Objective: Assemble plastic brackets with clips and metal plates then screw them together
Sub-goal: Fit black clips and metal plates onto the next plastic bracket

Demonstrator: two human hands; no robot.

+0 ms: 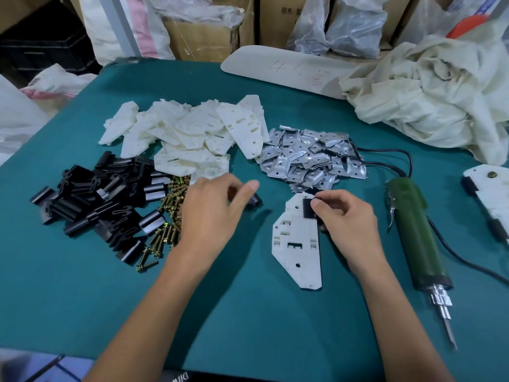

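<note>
Pinching black plastic clip (308,209) against white plastic bracket (297,244): right hand (349,221). Left hand (209,213) curled round second clip (255,201). Open cardboard box (201,40) holds crumpled clear plastic (198,12).

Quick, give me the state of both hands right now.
Left hand: curled around a loose clip, which is mostly hidden.
Right hand: pinches a second clip against the white bracket.

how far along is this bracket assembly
One finished-looking bracket lies at the far right. In hand: the right hand pinches a black clip against the white bracket; the left hand holds a second clip. Left: metal plate pile, screws and the screwdriver lie untouched.
</note>
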